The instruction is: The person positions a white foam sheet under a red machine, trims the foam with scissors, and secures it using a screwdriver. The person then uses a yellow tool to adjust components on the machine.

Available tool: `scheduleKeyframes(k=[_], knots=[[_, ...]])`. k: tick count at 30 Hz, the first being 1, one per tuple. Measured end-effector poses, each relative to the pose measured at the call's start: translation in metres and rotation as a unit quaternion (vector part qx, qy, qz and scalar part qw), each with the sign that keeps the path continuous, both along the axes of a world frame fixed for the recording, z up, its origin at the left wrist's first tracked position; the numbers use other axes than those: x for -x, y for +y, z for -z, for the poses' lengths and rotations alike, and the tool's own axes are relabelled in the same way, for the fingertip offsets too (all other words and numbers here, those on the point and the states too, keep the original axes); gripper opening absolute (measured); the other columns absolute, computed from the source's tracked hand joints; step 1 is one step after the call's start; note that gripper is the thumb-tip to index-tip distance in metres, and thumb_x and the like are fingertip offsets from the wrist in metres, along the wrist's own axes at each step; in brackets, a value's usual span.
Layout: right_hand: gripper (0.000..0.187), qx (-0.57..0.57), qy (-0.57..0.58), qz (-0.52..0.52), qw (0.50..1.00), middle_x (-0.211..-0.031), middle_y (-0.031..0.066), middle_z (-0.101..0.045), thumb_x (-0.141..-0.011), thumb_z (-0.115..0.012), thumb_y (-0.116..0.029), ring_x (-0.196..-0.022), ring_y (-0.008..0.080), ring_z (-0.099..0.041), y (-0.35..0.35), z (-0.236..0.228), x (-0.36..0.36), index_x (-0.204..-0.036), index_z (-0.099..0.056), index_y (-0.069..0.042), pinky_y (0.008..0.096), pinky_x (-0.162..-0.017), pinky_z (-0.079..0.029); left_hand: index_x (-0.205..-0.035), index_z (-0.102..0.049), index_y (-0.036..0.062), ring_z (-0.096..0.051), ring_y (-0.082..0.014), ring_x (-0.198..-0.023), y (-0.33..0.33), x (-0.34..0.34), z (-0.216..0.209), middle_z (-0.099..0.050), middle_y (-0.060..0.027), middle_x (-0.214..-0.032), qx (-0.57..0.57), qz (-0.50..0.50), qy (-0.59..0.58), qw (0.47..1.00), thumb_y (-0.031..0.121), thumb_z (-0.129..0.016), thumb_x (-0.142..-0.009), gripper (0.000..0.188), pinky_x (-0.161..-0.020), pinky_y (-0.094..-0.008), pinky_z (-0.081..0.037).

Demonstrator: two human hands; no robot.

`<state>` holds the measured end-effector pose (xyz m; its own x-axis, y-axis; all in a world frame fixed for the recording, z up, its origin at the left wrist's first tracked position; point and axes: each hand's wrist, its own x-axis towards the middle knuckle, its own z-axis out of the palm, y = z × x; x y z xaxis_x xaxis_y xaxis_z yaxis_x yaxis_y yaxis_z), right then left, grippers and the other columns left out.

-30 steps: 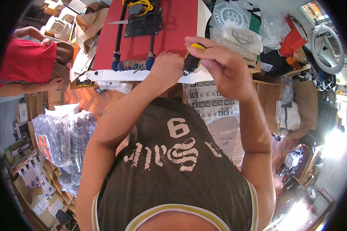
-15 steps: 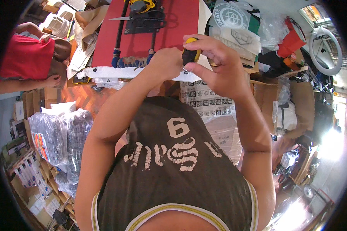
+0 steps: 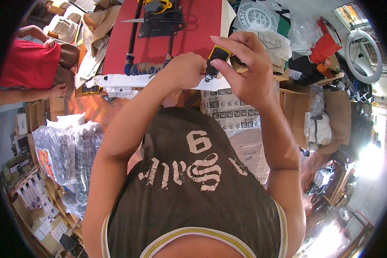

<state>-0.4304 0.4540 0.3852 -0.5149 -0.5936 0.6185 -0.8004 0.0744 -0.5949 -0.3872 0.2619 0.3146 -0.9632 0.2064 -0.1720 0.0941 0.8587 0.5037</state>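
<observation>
My right hand holds a short yellow-and-black screwdriver between thumb and fingers. Its metal end tilts down toward my left hand. My left hand is closed beside that tip, a small gap apart. Whatever its fingers hold, if anything, is hidden behind the back of the hand. Both hands are raised over the near edge of a red-topped table. On the red surface, left of my hands, lie black-handled scissors and a dark rod frame with a blue-and-tan wrapped end.
A person in a red shirt is at the far left. Plastic-wrapped bundles stand on the left. Folded cloth and bags are piled right of the table, with an open cardboard box and a white ring light farther right.
My right hand has lifted slightly and drawn right, taking the screwdriver's tip away from my left hand and tilting its handle. The left hand stays closed in nearly the same place.
</observation>
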Motion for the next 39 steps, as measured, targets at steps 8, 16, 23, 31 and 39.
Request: scheduleKeyframes(k=[8, 16, 23, 31, 39], knots=[[0.022, 0.193, -0.325, 0.041, 0.925, -0.105, 0.0154, -0.069, -0.085, -0.079, -0.013, -0.095, 0.0286, -0.067, 0.002, 0.038, 0.012, -0.105, -0.072, -0.006, 0.0358, -0.083, -0.053, -0.120, -0.066, 0.0011, -0.066, -0.0137, -0.100, -0.004, -0.018, -0.059, -0.072, -0.0060, -0.105, -0.355, -0.017, 0.010, 0.935, 0.010, -0.078, -0.085, 0.038, -0.095, -0.0318, -0.052], [0.032, -0.280, -0.269, 0.109, 0.915, -0.078, 0.0180, -0.069, -0.091, -0.073, -0.032, -0.073, 0.0301, -0.068, 0.023, 0.112, -0.006, -0.090, -0.071, 0.000, 0.0388, -0.069, -0.053, -0.121, -0.066, 0.0028, -0.065, -0.0116, -0.105, -0.012, -0.016, -0.055, -0.071, -0.0042, -0.112, -0.334, -0.014, 0.008, 0.943, 0.008, -0.077, -0.087, 0.036, -0.099, -0.0305, -0.050], [0.028, -0.218, -0.311, 0.069, 0.922, -0.077, 0.0201, -0.069, -0.091, -0.073, -0.027, -0.071, 0.0306, -0.069, 0.021, 0.118, 0.002, -0.089, -0.072, 0.000, 0.0386, -0.067, -0.053, -0.121, -0.066, 0.0027, -0.065, -0.0120, -0.105, -0.007, -0.017, -0.054, -0.071, -0.0049, -0.112, -0.315, -0.013, 0.021, 0.949, 0.006, -0.077, -0.087, 0.036, -0.099, -0.0304, -0.050], [0.024, -0.234, -0.356, 0.092, 0.900, -0.073, 0.0146, -0.066, -0.091, -0.073, -0.023, -0.067, 0.0241, -0.065, 0.019, 0.124, 0.001, -0.088, -0.068, 0.000, 0.0362, -0.066, -0.052, -0.121, -0.066, 0.0026, -0.066, -0.0110, -0.098, -0.011, -0.021, -0.057, -0.071, -0.0044, -0.106, -0.309, 0.012, 0.061, 0.949, 0.005, -0.076, -0.086, 0.036, -0.092, -0.0298, -0.052], [0.033, -0.294, -0.338, 0.073, 0.891, -0.078, 0.0179, -0.069, -0.090, -0.072, -0.033, -0.071, 0.0293, -0.066, 0.013, 0.119, 0.008, -0.090, -0.070, 0.000, 0.0390, -0.069, -0.052, -0.119, -0.066, 0.0023, -0.066, -0.0125, -0.099, -0.009, -0.021, -0.060, -0.072, -0.0051, -0.105, -0.291, -0.003, 0.047, 0.956, 0.007, -0.077, -0.086, 0.035, -0.095, -0.0307, -0.051]])
